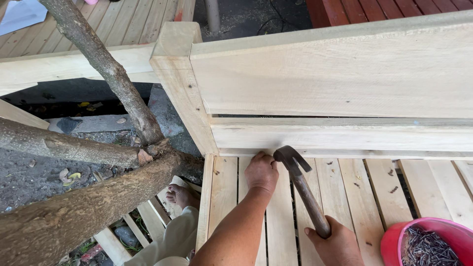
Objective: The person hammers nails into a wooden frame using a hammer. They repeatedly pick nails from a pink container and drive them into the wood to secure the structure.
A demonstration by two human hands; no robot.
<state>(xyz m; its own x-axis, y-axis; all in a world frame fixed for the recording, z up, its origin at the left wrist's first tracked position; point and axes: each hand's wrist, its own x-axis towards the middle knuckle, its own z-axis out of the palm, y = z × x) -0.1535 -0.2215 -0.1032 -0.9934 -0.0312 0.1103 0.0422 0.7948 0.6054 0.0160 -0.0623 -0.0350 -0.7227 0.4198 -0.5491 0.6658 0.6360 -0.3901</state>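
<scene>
Nailing a slat (256,212) is in hand. The left hand (261,172), fingers pinched together at the slat's 12 o'clock end, seems to steady a nail too small to see. The right hand (335,244) is clamped on a hammer (301,182), its head just beside at 3 o'clock. A square, gentle tap looks needed.

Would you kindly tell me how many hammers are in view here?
1. The steel-headed claw hammer with a worn wooden handle is gripped by the right hand, its head beside the left hand on the pale slats. Others may lie out of frame.
</scene>
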